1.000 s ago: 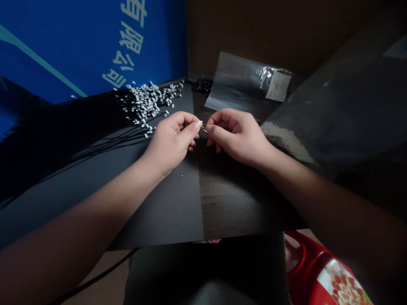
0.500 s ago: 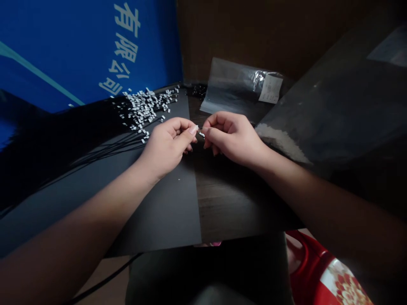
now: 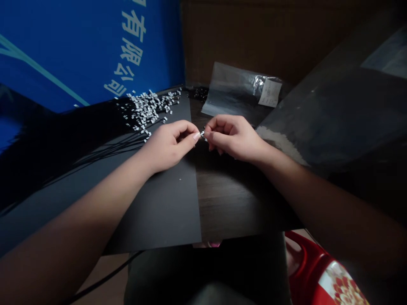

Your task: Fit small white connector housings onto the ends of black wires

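Observation:
My left hand [image 3: 173, 143] is closed in a pinch, thumb against forefinger, on a small white connector [image 3: 202, 134] that shows at its fingertips. Facing it almost tip to tip, my right hand [image 3: 233, 137] is also pinched closed at the same spot. Whatever its fingers grip is tiny and mostly hidden, with small dark and white bits showing beside them. Left of the hands lies a thick bundle of black wires [image 3: 63, 135], many of them ending in white connectors [image 3: 148, 110].
A clear plastic bag [image 3: 235, 91] with a white label [image 3: 270, 92] lies behind the hands. At right, a large clear bag [image 3: 330, 123] holds white pieces [image 3: 281, 142]. Small black parts [image 3: 199, 93] sit at the back. A blue panel [image 3: 95, 38] stands at left; a red container [image 3: 313, 267] is below.
My hands have come closer together at the fingertips, the white piece now between them. The view has shifted slightly. The wire bundle and bags have stayed in place.

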The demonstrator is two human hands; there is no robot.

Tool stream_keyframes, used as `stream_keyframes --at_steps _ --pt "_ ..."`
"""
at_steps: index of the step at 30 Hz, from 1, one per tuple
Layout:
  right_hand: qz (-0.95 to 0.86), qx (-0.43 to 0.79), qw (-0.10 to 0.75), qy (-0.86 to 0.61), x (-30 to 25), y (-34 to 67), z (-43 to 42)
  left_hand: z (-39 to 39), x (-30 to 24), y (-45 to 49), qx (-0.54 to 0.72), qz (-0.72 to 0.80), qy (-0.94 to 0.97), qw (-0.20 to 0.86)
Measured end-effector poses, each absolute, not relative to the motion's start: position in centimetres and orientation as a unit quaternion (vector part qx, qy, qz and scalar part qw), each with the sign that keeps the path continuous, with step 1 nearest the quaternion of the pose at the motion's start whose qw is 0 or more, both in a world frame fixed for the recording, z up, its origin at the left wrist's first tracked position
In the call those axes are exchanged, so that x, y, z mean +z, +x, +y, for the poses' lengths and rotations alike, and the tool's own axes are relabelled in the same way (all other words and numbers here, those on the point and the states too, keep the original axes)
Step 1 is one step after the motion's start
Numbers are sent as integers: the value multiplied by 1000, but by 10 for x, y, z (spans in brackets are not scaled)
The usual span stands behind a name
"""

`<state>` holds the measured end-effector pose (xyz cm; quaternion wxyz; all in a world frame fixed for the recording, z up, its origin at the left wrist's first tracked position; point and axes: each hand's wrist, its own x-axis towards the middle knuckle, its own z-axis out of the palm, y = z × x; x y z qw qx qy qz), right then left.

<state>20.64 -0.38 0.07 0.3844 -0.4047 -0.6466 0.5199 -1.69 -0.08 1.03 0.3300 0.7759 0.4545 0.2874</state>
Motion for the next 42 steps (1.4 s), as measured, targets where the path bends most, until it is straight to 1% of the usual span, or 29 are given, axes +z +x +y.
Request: stream_keyframes --at_steps 4,12,21,42 --pt "-662 515 367 -403 -1 209 -2 3 11 -22 266 438 795 324" --pt "-669 504 369 -403 -2 209 -3 5 7 -21 291 448 775 339" --pt "-675 493 364 -411 -3 209 -2 6 6 -21 290 439 782 334" --pt "-690 484 387 -375 -2 208 -2 7 6 -22 289 424 794 326"
